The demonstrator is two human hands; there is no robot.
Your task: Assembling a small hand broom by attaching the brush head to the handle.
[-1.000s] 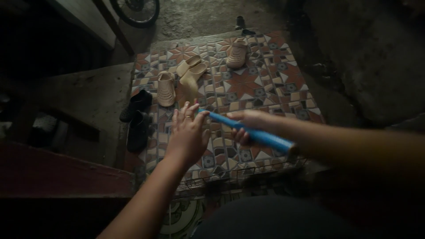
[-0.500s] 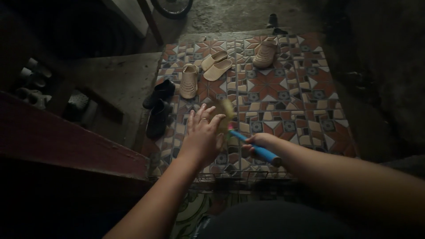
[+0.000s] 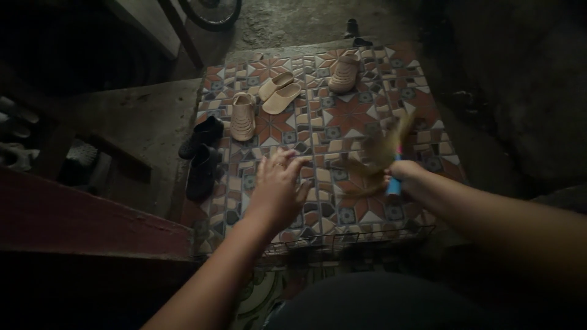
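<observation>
right hand (image 3: 405, 173) fisted on broom (image 3: 382, 153); blue handle low, blurred bristles point up-left | left hand (image 3: 278, 189) spread, empty, left of broom | patterned tile floor (image 3: 342, 116); sandals (image 3: 278, 95) beyond broom; dim room

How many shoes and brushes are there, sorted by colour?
Tan shoes: 4, such as the tan clog
Black shoes: 2, such as the black shoe
Blue-handled brush, in the right hand: 1
Total: 7
The left hand holds nothing.
</observation>
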